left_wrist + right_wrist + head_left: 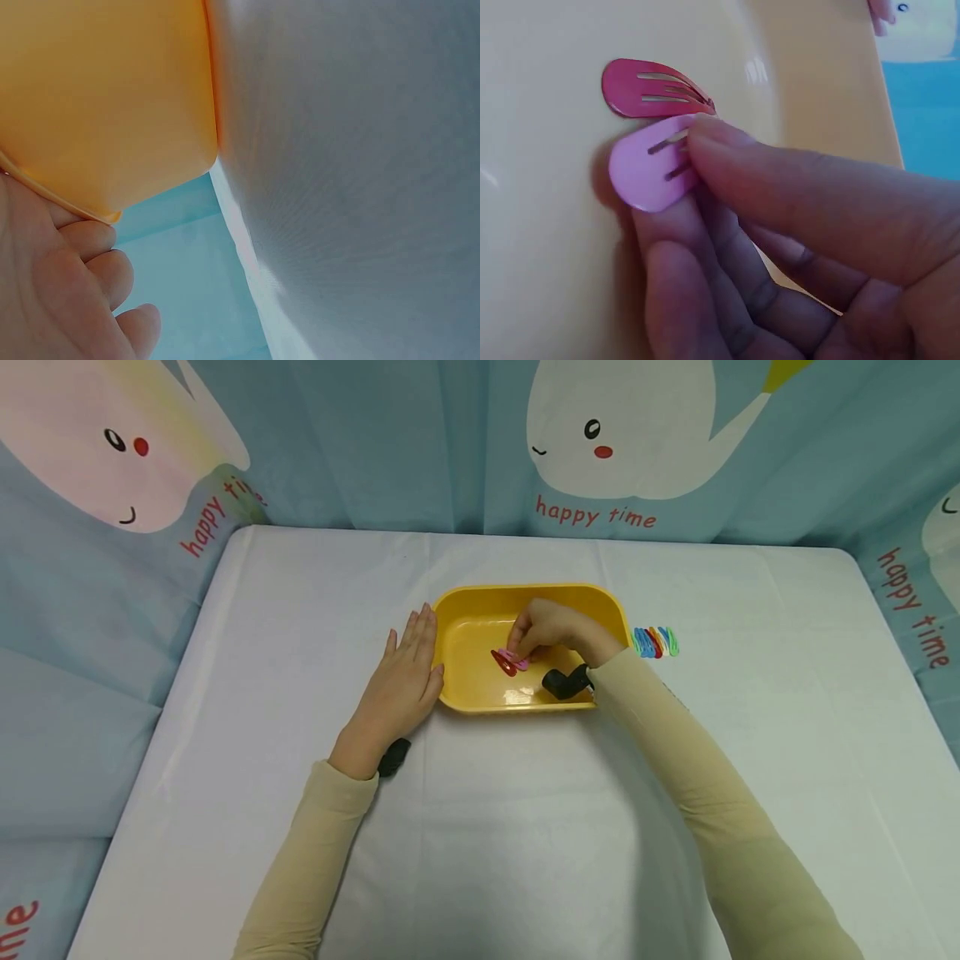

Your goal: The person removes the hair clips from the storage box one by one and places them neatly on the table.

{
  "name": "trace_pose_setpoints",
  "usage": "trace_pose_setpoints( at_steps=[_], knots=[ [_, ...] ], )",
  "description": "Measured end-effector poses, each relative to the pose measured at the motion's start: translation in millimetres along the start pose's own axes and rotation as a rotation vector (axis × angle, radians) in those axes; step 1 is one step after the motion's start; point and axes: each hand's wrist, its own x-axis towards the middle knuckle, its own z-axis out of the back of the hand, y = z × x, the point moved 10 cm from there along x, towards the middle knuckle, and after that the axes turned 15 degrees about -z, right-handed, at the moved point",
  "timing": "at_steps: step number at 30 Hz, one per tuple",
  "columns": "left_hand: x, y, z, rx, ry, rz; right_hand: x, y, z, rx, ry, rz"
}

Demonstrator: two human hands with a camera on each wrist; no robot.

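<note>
My right hand (551,625) reaches into a yellow tray (457,693) and pinches a pink snap hair clip (641,169) between thumb and fingers. Just beside it on the tray's floor lies a red snap hair clip (626,88); in the head view the red clip (504,663) and the pink clip (522,665) sit close together. My left hand (403,675) has its fingers straight and rests against the tray's left side. From the left wrist view, that hand (67,277) touches the underside of the tray's rim (97,214).
Right of the tray, a row of several colourful hair clips (655,642) lies on the white tablecloth (495,827). Black wrist cameras (564,683) are strapped under the wrists. A blue curtain (390,452) with printed whales stands behind the table.
</note>
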Motion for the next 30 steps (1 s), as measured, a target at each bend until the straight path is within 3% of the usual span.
trace_pose_setpoints(
  at_steps=[15, 30],
  knots=[
    [0.2, 0.0, -0.2, -0.009, 0.009, 0.009, -10.6, 8, -4, 0.015, 0.075, 0.005],
    [0.6, 0.7, -1.4, -0.010, 0.002, 0.000, -30.1, 2, 8, 0.078, 0.058, 0.043]
  ],
)
